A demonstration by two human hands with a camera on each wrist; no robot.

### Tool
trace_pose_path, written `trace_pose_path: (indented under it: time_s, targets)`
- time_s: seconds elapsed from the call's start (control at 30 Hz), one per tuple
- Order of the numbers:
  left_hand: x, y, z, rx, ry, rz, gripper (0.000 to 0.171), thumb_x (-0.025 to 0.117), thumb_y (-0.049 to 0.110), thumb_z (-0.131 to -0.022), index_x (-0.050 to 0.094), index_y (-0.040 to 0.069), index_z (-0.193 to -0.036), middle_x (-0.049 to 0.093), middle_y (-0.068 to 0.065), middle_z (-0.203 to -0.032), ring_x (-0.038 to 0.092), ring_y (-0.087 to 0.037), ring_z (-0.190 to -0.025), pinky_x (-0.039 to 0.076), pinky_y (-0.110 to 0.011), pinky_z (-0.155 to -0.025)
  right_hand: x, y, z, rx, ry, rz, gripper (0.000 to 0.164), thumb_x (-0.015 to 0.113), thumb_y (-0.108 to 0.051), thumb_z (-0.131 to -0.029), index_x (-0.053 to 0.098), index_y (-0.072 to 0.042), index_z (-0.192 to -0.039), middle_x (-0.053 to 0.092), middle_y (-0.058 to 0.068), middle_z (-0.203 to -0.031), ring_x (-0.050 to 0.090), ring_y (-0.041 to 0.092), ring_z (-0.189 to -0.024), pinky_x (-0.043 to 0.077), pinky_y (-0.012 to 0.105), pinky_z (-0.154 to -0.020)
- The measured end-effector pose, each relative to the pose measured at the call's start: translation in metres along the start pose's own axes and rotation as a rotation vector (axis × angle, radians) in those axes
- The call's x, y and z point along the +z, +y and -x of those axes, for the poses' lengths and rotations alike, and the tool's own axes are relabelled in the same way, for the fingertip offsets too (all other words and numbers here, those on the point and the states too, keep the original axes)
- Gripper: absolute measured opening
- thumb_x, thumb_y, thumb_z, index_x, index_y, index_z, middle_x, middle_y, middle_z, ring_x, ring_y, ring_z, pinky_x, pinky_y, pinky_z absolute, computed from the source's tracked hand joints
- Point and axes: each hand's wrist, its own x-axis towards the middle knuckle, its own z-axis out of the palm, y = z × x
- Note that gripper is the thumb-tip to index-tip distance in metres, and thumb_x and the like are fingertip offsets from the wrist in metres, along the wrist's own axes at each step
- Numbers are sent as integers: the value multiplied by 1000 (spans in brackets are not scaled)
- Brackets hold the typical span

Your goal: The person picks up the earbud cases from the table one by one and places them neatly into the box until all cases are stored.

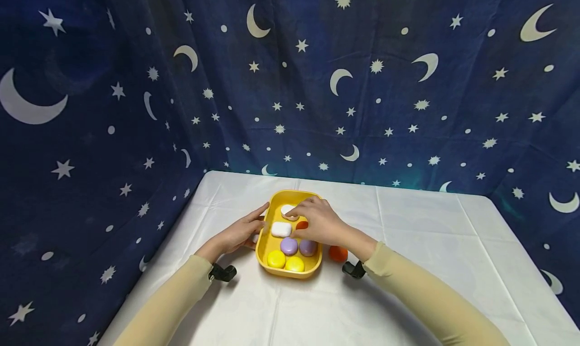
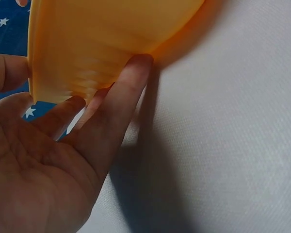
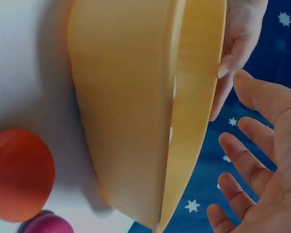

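A yellow tray (image 1: 292, 273) holds smooth rounded pieces: yellow ones (image 1: 276, 259), purple ones (image 1: 289, 246), a white block (image 1: 281, 229), an orange-red piece (image 1: 301, 225) and a white round piece (image 1: 288, 212) near the far end. My left hand (image 1: 238, 233) rests against the tray's left side; in the left wrist view its extended fingers (image 2: 119, 104) touch the outer wall. Over the tray's right side hovers my right hand (image 1: 319, 220), fingertips overlapping the white round piece in the head view. In the right wrist view its fingers (image 3: 254, 170) are spread, holding nothing.
An orange ball (image 1: 338, 254) lies on the white-covered table (image 1: 408, 285) right of the tray. Beside it, a magenta piece (image 3: 48, 224) shows in the right wrist view. Dark blue curtains with moons and stars (image 1: 317, 109) stand behind and left.
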Motion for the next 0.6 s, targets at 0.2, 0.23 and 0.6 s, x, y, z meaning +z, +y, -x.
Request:
trace_pose_path:
  time_s: [0.2,0.23,0.6]
  targets:
    - [1,0,0,-4,20,-29,67,51,27,-106,20,39,-164,26,-17,-165,59,-31,-121,61,-44,-79,-4,4,5,30,12,3,49,82,-42,-84,72,-29,-130,66,-4,-128,44,24,-127,34,47,-107]
    - [1,0,0,-6,24,-33,67,51,27,-106,20,39,-164,25,-17,-166,59,-31,-121,61,-43,-79,-4,5,6,35,13,5,48,82,-41,-84,72,-30,-130,66,-5,-128,44,24,-127,34,46,-107]
    - [2,-1,0,-8,39,-53,67,52,29,-105,21,42,-163,22,-16,-167,58,-29,-115,60,-41,-80,-21,17,25,94,48,-65,52,84,-42,-83,70,-31,-132,65,-6,-130,42,23,-129,34,51,-109]
